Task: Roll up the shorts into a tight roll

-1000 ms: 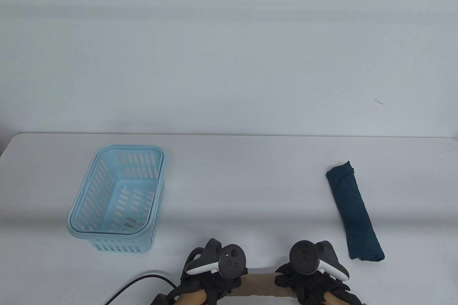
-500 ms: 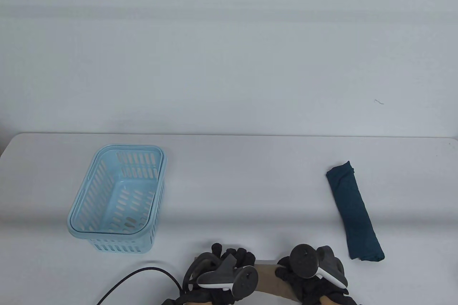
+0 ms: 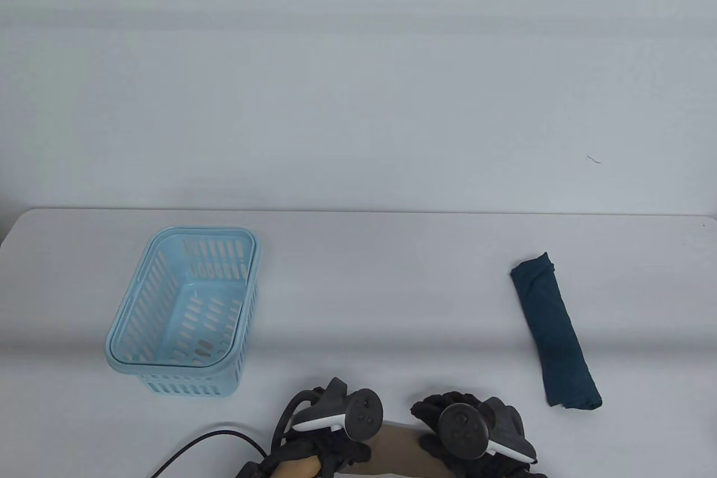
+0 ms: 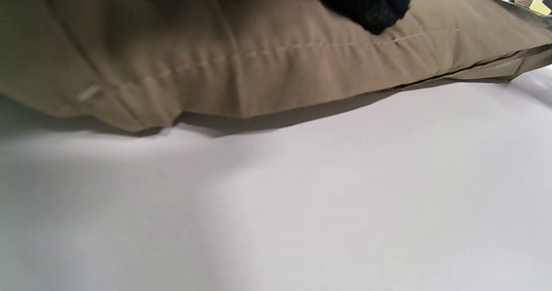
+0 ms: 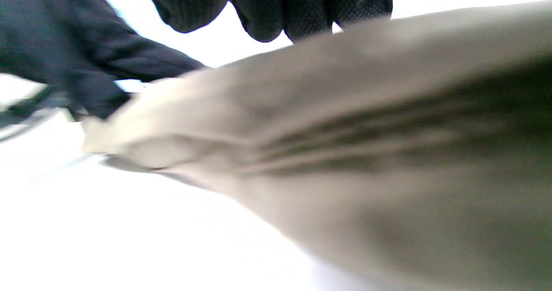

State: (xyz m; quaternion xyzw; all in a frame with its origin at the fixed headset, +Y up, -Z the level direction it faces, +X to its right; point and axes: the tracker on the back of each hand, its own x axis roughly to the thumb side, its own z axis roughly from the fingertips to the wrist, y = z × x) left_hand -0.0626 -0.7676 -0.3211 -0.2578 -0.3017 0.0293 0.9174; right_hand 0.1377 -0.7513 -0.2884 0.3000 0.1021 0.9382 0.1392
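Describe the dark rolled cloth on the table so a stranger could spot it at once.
Start at the white table and look to its right side, opposite the light blue basket. There lies a dark teal cloth, a long narrow bundle lying at a slight slant. Unlike the tan shorts between the hands, nothing touches it.

Both gloved hands sit low at the table view's bottom edge, close together; the left hand [image 3: 325,444] curls its fingers down — tracker tilted up on its back; the right hand [image 3: 465,433] arches beside it, fingers [image 5: 276,10] bent forward and downward.
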